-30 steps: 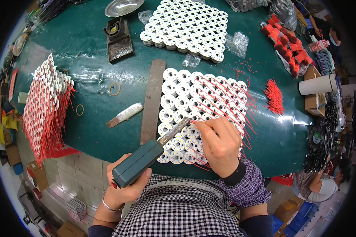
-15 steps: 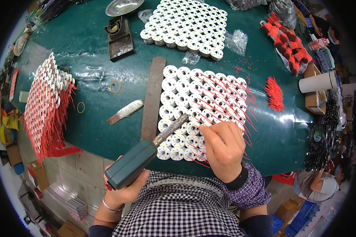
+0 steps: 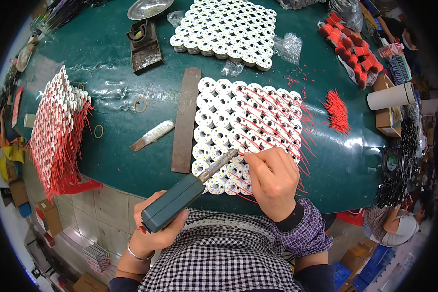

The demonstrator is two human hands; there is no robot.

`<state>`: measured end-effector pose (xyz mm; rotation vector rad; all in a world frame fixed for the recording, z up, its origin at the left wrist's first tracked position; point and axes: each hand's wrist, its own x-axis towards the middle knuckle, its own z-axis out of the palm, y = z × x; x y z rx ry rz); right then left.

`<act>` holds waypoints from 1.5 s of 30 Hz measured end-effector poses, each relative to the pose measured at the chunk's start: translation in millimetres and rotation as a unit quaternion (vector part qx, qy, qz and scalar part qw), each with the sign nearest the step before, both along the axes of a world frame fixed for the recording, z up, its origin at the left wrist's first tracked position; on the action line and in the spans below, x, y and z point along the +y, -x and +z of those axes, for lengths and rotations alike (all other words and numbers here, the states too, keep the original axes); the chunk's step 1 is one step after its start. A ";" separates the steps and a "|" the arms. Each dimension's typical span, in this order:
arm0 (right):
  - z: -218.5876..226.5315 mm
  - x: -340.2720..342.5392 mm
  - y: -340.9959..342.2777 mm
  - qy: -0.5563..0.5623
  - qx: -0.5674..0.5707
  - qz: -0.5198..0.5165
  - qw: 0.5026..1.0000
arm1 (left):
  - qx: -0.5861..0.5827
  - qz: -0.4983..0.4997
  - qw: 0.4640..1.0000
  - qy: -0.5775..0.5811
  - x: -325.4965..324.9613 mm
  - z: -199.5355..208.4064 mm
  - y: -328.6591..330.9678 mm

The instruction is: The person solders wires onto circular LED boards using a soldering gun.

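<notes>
My left hand (image 3: 158, 237) is wrapped around the dark green handle of a soldering iron (image 3: 174, 201). Its metal tip points up and right, over a block of round white LED boards (image 3: 221, 118) set in rows. My right hand (image 3: 276, 182) is closed, with thumb and forefinger pinching a thin red wire (image 3: 242, 154) beside the iron's tip. Whether the tip touches the board cannot be made out. Red wires (image 3: 265, 125) slant across many boards in the middle and right columns; the left columns carry none.
A flat metal bar (image 3: 186, 121) borders the block's left side. Loose red wires (image 3: 337, 113) lie right, wired boards (image 3: 56, 131) stand stacked left. Beyond are more white boards (image 3: 224, 31), a metal holder (image 3: 145, 51) and red bundles (image 3: 348, 48). Another person (image 3: 399, 224) sits at right.
The soldering iron has shifted right and slightly down, bringing its tip close to my right fingertips. The right hand has barely moved and still pinches the wire. The whole view has shifted slightly.
</notes>
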<state>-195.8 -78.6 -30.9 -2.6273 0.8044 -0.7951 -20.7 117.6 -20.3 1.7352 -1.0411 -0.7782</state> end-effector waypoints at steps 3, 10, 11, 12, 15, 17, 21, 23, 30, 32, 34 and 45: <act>0.1 0.3 -0.4 0.001 0.000 -0.001 1.000 | 0.034 0.021 0.999 -0.033 0.0 4.4 2.2; 3.2 2.0 -1.7 -0.003 0.010 -0.005 1.000 | -0.009 0.002 1.000 0.001 1.2 0.2 -1.3; 3.1 2.0 -1.5 -0.003 0.011 -0.006 1.000 | -0.060 -0.024 0.998 0.013 1.9 0.8 -2.9; 3.0 1.7 -1.2 -0.004 0.012 -0.007 1.000 | -0.111 -0.049 0.992 0.025 2.2 1.6 -3.8; 2.1 2.1 -0.6 -0.005 0.012 -0.008 1.000 | 0.032 0.056 0.998 0.006 2.6 6.9 0.9; 2.0 2.6 -0.9 -0.005 0.010 -0.009 1.000 | 0.015 0.051 0.999 0.010 5.1 4.9 -0.2; 6.0 6.3 -1.1 0.008 -0.009 -0.001 1.000 | 0.005 0.052 0.998 -0.031 11.1 6.6 1.7; 6.5 7.5 -1.3 0.012 -0.009 0.008 1.000 | 0.003 0.045 0.999 -0.017 11.3 4.0 1.9; 0.4 9.0 -3.2 0.011 -0.005 0.001 1.000 | -0.059 -0.015 0.998 0.007 12.7 0.1 0.3; 0.1 9.1 -3.6 0.013 -0.005 -0.001 1.000 | -0.058 -0.013 0.998 -0.003 12.5 2.1 1.2; -0.2 9.1 -3.4 0.011 -0.004 0.001 1.000 | -0.057 -0.012 0.998 -0.014 12.6 3.2 1.7; -0.1 10.9 -3.9 0.017 0.002 0.004 1.000 | -0.011 0.010 0.999 -0.035 15.2 5.0 2.0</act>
